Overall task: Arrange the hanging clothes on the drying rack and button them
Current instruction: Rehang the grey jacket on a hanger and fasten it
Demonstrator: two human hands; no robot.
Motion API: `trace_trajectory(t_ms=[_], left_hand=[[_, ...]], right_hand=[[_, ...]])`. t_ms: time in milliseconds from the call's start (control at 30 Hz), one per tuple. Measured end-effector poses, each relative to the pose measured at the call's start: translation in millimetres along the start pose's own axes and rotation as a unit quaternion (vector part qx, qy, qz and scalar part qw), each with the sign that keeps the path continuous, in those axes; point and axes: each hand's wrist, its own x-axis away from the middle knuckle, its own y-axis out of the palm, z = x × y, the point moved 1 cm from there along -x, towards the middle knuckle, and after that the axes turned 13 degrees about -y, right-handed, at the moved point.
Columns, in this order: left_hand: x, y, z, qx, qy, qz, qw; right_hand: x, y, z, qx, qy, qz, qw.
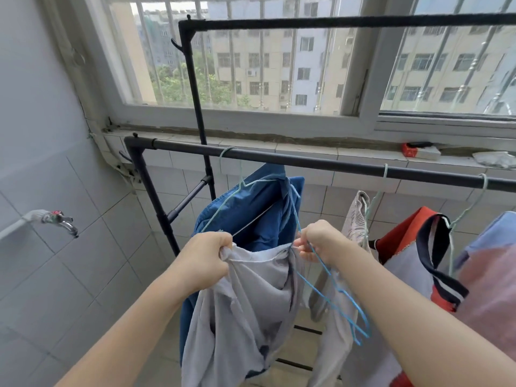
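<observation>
No readable labels or print anywhere. Left hand (205, 259) fisted, grip clamped on grey shirt (251, 308) collar. Right hand (318, 241) pinches blue hanger (332, 286), maybe shirt edge too; view unclear. Shirt hangs off rack (307, 162), in front of blue garment (251, 210) hung on rail.

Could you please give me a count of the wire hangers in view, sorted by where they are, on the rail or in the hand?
Hangers hooked on the rail: 3 (over the blue garment, by the grey cloth, over the red and navy top)
Hangers held in the right hand: 1, the blue hanger
Total: 4
</observation>
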Motion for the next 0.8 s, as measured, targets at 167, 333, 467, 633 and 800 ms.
trace_trajectory(t_ms=[167, 333, 467, 633, 800], left_hand=[[-18, -8, 0, 0.085, -0.014, 0.011, 0.996], [-32, -21, -9, 0.177, -0.073, 0.008, 0.981], [-31, -27, -13, 0.219, -0.075, -0.043, 0.972], [-29, -27, -22, 0.192, -0.059, -0.034, 0.979], [-32, -24, -21, 0.135, -0.006, 0.005, 0.991]], right_hand=[[21, 18, 8, 0.224, -0.057, -0.069, 0.971], [50, 40, -2, 0.376, -0.160, -0.136, 0.902], [70, 59, -4, 0.143, -0.015, -0.198, 0.970], [81, 66, -6, -0.020, 0.060, -0.189, 0.980], [79, 66, -12, 0.198, -0.125, -0.141, 0.962]])
